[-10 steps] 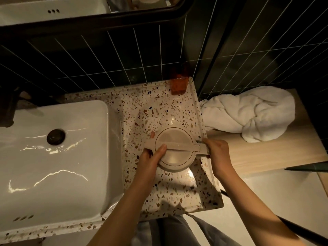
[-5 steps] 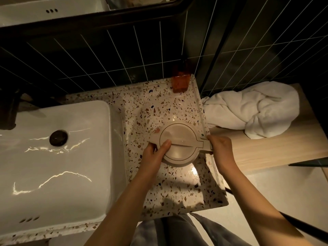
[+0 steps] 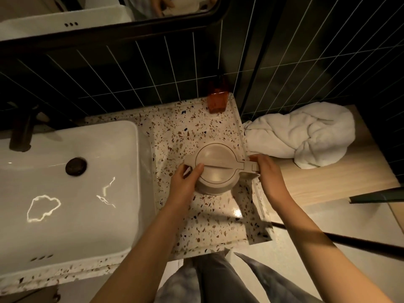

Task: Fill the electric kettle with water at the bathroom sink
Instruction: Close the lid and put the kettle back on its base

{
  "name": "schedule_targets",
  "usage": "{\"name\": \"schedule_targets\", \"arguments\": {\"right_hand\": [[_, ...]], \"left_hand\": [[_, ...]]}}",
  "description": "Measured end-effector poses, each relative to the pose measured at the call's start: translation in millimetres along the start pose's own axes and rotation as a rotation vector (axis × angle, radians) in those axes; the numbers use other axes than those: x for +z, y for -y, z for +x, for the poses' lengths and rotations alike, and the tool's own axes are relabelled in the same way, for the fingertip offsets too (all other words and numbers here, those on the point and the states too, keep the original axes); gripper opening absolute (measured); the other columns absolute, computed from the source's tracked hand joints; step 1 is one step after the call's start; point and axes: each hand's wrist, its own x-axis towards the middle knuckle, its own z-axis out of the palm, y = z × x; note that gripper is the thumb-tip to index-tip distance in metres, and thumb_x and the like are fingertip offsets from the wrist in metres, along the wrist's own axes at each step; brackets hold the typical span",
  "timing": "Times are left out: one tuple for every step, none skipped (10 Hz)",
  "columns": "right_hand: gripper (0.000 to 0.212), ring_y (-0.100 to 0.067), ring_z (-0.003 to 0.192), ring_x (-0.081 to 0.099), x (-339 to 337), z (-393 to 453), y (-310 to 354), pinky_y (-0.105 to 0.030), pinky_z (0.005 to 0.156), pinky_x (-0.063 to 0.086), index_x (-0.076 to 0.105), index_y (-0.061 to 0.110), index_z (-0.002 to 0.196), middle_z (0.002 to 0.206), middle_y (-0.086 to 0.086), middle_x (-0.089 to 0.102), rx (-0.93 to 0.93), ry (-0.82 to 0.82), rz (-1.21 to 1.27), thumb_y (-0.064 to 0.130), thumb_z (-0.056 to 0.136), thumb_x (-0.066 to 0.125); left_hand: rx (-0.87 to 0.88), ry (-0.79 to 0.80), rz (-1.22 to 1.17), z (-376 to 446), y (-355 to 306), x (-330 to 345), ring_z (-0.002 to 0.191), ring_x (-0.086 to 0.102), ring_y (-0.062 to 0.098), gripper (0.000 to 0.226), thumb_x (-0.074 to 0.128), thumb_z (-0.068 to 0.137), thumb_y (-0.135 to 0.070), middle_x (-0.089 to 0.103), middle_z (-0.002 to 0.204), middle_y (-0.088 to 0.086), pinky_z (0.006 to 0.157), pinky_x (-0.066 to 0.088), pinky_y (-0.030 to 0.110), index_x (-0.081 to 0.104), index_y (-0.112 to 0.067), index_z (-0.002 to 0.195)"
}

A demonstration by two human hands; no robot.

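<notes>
Clearly we are only starting: the beige electric kettle [image 3: 215,168] stands lid-shut on the terrazzo counter [image 3: 192,125] beside the white sink [image 3: 65,193], our right hand [image 3: 267,171] curled round its handle, left hand [image 3: 185,180] fingers pressed against its spout side, no water drawn yet.

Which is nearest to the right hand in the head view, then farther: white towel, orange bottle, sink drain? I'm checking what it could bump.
From the right hand:
1. White towel, just beyond it on the wooden shelf.
2. Orange bottle, at the counter's back edge.
3. Sink drain, far left in the basin.
</notes>
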Motion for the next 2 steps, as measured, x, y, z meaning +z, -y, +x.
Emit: {"name": "schedule_targets", "arguments": {"right_hand": [[0.038, -0.017, 0.102, 0.059, -1.5, -22.0, -0.4, -0.029, 0.081, 0.041, 0.062, 0.013, 0.121, 0.112, -0.002, 0.065, -0.054, -0.091, -0.035, 0.031, 0.1, 0.036], [0.033, -0.009, 0.092, 0.058, 1.4, -50.1, -2.9, -0.02, 0.078, 0.041, 0.057, 0.012, 0.122, 0.105, 0.003, 0.062, -0.028, -0.162, -0.006, 0.03, 0.101, 0.039]], "left_hand": [[0.025, -0.03, 0.013, -10.6, 0.7, -6.9, 0.116, 0.058, 0.016, 0.036, 0.062, 0.093, -0.027, 0.063, 0.123, -0.006, 0.09, 0.054, 0.035, 0.059, -0.023, 0.129], [0.035, -0.02, 0.047, -27.4, 5.1, -17.7, 0.114, 0.061, 0.019, 0.033, 0.058, 0.095, -0.02, 0.063, 0.126, 0.002, 0.088, 0.055, 0.036, 0.059, -0.021, 0.128]]}}
